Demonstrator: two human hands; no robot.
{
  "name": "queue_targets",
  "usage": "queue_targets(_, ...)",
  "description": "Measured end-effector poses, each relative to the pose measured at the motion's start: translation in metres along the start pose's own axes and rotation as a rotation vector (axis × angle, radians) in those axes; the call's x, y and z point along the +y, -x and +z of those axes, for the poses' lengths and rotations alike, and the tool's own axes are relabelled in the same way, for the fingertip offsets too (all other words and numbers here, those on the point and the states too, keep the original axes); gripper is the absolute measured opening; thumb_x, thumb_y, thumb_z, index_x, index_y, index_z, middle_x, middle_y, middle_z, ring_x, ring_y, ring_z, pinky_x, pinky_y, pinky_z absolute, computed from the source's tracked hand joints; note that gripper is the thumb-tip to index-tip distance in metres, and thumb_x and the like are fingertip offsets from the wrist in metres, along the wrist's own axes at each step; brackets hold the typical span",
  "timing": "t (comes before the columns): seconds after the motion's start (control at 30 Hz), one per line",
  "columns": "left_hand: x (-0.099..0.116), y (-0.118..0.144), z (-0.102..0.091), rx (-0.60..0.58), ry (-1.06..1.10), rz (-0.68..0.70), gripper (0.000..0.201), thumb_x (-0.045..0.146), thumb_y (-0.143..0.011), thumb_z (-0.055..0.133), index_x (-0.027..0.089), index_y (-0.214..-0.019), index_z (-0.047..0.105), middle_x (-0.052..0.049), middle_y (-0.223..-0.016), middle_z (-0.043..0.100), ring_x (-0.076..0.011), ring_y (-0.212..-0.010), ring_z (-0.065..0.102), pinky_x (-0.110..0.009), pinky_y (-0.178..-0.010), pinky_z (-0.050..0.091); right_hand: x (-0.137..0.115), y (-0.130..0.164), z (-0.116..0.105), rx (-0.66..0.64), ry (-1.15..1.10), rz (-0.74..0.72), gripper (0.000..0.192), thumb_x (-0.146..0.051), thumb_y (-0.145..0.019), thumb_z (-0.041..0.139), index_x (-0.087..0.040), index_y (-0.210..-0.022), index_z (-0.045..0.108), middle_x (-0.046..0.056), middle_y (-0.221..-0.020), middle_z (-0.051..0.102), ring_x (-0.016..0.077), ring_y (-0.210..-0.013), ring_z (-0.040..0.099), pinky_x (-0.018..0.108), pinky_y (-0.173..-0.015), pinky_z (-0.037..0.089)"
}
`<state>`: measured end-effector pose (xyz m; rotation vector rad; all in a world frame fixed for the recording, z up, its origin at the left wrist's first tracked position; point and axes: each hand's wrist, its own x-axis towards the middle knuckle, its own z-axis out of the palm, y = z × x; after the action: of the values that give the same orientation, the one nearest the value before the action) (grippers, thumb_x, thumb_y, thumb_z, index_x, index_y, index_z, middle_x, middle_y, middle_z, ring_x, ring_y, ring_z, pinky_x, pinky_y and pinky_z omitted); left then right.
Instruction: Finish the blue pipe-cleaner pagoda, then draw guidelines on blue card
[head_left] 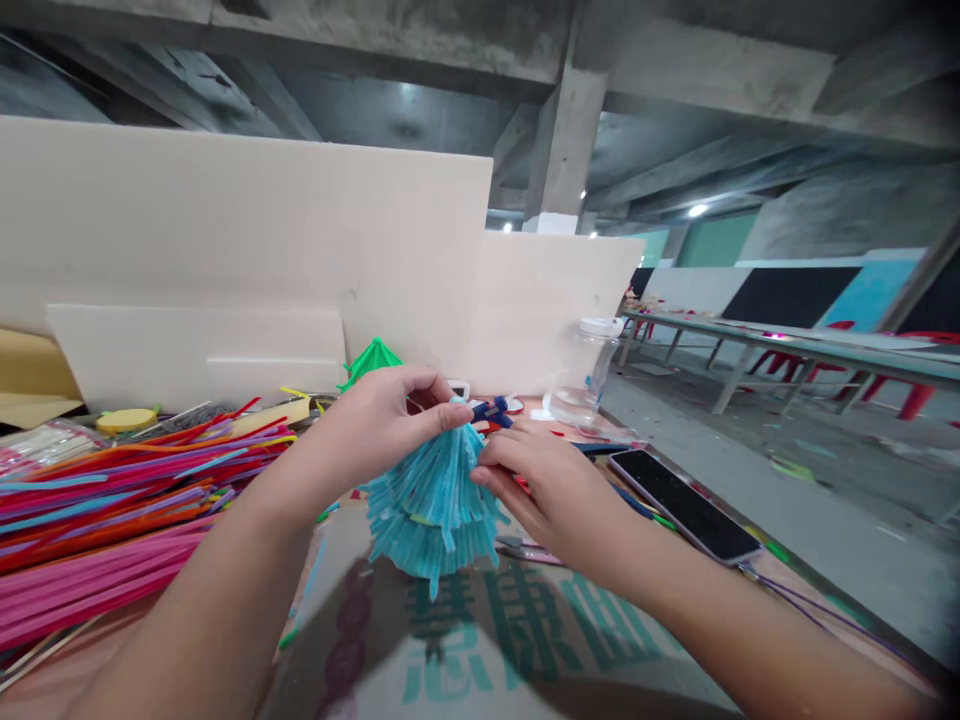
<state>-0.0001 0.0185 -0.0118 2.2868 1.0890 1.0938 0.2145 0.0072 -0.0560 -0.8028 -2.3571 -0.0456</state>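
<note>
The left hand [382, 420] is pinched shut on the top of a light blue tiered bundle of cut plastic strips [431, 505], shaped like a small layered tree, which it holds upright just above the surface [525, 650]. The right hand [547, 490] comes in from the other side, its fingers [499, 462] pressed against the bundle's upper tier and closed together there; whether they grip the strips or only steady them is hard to tell from this angle. A small dark blue piece [491, 410] sticks out at the bundle's tip, between the two hands.

A sheet of brown cardboard with green printed characters [510, 620] covers the surface under the bundle. To the left lies a loose heap of long pink, red, orange and blue plastic straws [112, 510]. A black smartphone [684, 505] lies face up just beside the right wrist. A clear plastic jar with a white lid [586, 375] stands further back, and a green folded paper shape [371, 358] rises behind the left hand, in front of tall white boards [247, 230].
</note>
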Motion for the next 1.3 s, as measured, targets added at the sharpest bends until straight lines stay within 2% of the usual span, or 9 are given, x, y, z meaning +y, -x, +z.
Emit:
queue_targets(0.17, -0.001, 0.0, -0.001, -0.016, 0.027, -0.013, 0.033, 0.051, -0.089, 0.063, 0.019, -0.081, 0.065, 0.004, -0.069, 0.06, -0.0107, -0.066, 0.052, -0.022, -0.056, 0.037, 0.002, 0.0, -0.01, 0.028, -0.043, 0.095, 0.019, -0.021, -0.1, 0.047, -0.018, -0.085, 0.057, 0.0, -0.075, 0.059, 0.0141, -0.069, 0.05, 0.026, -0.065, 0.035)
queue_targets(0.4, -0.005, 0.0, -0.002, -0.017, 0.03, -0.037, 0.036, 0.054, -0.089, 0.062, 0.019, -0.081, 0.064, 0.004, -0.07, 0.058, -0.0108, -0.066, 0.051, -0.022, -0.055, 0.036, 0.007, 0.0, -0.02, 0.061, 0.036, 0.091, 0.037, -0.03, -0.101, 0.049, -0.019, -0.065, 0.052, -0.002, -0.06, 0.051, 0.0136, -0.059, 0.047, 0.027, -0.058, 0.031)
queue_targets(0.5, -0.008, 0.0, -0.003, -0.025, 0.06, -0.042, 0.036, 0.054, -0.089, 0.062, 0.019, -0.081, 0.063, 0.004, -0.07, 0.057, -0.0104, -0.066, 0.05, -0.022, -0.055, 0.035, 0.009, 0.0, -0.018, 0.112, 0.021, 0.078, 0.018, -0.019, -0.099, 0.049, -0.018, -0.089, 0.064, 0.003, -0.082, 0.066, 0.0159, -0.076, 0.057, 0.028, -0.069, 0.039)
queue_targets(0.57, -0.007, 0.001, -0.003, -0.038, 0.084, -0.046, 0.034, 0.052, -0.089, 0.063, 0.019, -0.082, 0.064, 0.004, -0.07, 0.057, -0.0102, -0.066, 0.05, -0.022, -0.055, 0.035, 0.009, 0.0, -0.016, 0.137, -0.027, 0.098, 0.012, -0.017, -0.096, 0.053, -0.019, -0.099, 0.064, 0.003, -0.091, 0.068, 0.0159, -0.082, 0.059, 0.029, -0.074, 0.041)
queue_targets(0.63, -0.005, 0.001, -0.003, -0.053, 0.111, -0.042, 0.031, 0.049, -0.088, 0.064, 0.019, -0.083, 0.064, 0.004, -0.071, 0.057, -0.01, -0.065, 0.049, -0.022, -0.055, 0.035, 0.006, 0.0, -0.015, 0.125, -0.068, 0.14, 0.005, -0.023, -0.094, 0.058, -0.019, -0.092, 0.062, 0.001, -0.082, 0.065, 0.0149, -0.075, 0.057, 0.028, -0.069, 0.04)
queue_targets(0.7, -0.002, 0.0, -0.003, -0.075, 0.142, -0.038, 0.027, 0.045, -0.087, 0.065, 0.018, -0.083, 0.065, 0.004, -0.071, 0.058, -0.0098, -0.065, 0.048, -0.022, -0.056, 0.035, 0.003, 0.0, -0.014, 0.107, -0.113, 0.182, 0.011, -0.028, -0.092, 0.062, -0.02, -0.087, 0.059, -0.001, -0.076, 0.06, 0.0142, -0.069, 0.054, 0.027, -0.064, 0.039)
queue_targets(0.93, 0.004, 0.001, -0.001, -0.163, 0.179, 0.006, 0.025, 0.042, -0.087, 0.065, 0.018, -0.083, 0.065, 0.003, -0.075, 0.059, -0.0109, -0.068, 0.051, -0.023, -0.06, 0.038, -0.005, 0.0, -0.013, 0.053, -0.215, 0.214, 0.015, -0.031, -0.09, 0.064, -0.02, -0.085, 0.056, -0.002, -0.075, 0.057, 0.0133, -0.068, 0.051, 0.027, -0.062, 0.037)
queue_targets(1.13, 0.004, 0.001, 0.002, -0.151, 0.178, 0.011, 0.023, 0.04, -0.088, 0.065, 0.018, -0.083, 0.065, 0.002, -0.077, 0.061, -0.012, -0.073, 0.054, -0.024, -0.064, 0.04, -0.006, 0.001, -0.012, 0.057, -0.212, 0.14, 0.016, -0.022, -0.096, 0.051, -0.02, -0.081, 0.054, -0.003, -0.071, 0.056, 0.0113, -0.065, 0.05, 0.025, -0.061, 0.036)
queue_targets(1.3, 0.003, 0.002, 0.0, -0.142, 0.191, 0.01, 0.025, 0.042, -0.088, 0.064, 0.018, -0.084, 0.064, 0.003, -0.077, 0.06, -0.0118, -0.072, 0.053, -0.023, -0.063, 0.039, -0.002, -0.001, -0.013, 0.075, -0.225, 0.193, 0.022, -0.031, -0.099, 0.048, -0.02, -0.08, 0.054, -0.004, -0.068, 0.055, 0.0116, -0.062, 0.049, 0.025, -0.058, 0.034)
